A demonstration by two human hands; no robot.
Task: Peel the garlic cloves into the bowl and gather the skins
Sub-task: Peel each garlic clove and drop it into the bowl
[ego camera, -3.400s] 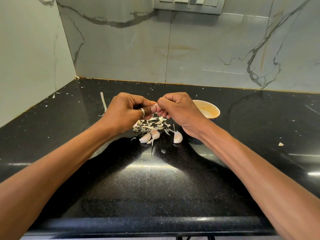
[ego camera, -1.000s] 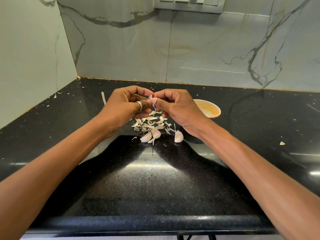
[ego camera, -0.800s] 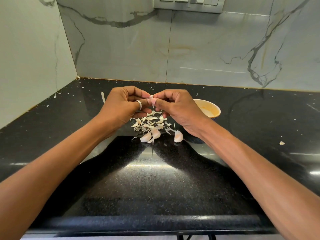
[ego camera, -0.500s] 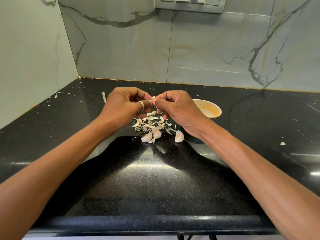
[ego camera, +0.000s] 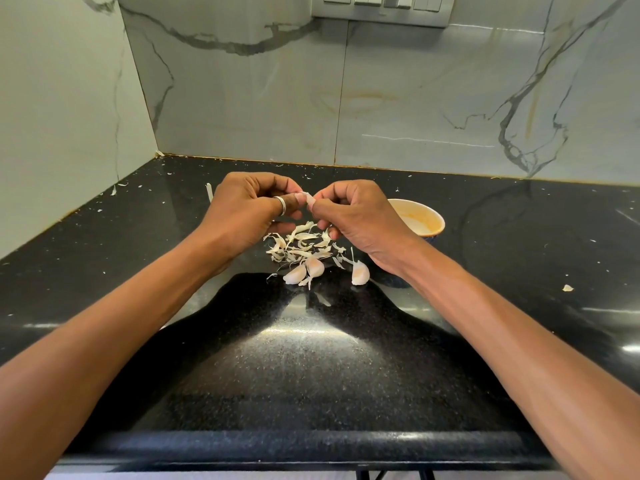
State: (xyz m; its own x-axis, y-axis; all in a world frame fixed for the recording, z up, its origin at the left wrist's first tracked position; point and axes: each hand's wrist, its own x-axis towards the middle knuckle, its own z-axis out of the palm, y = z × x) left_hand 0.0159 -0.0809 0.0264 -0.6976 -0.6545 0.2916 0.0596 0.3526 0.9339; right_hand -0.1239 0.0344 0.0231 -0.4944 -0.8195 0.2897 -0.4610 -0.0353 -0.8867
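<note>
Fingers (ego camera: 289, 202) of left hand (ego camera: 246, 213) and right hand (ego camera: 360, 220) curl, pinching one garlic clove (ego camera: 308, 198) between them | three whole cloves (ego camera: 313, 268) lie at 6 o'clock of the skins (ego camera: 301, 242) | bowl (ego camera: 427, 218) at 3 o'clock of the hands, contents unreadable to me | I judge roughly midway: skins not yet gathered

A shiny black stone counter with tiny specks (ego camera: 311, 393) fills a corner. Behind it stands a back wall of pale grey marble tiles with dark wiggly lines (ego camera: 415, 98). A pale grey side wall (ego camera: 62, 116) meets it on the left. A grey switch plate (ego camera: 381, 10) sits high on the back wall. A bright patch of light (ego camera: 304, 332) shines on the counter.
</note>
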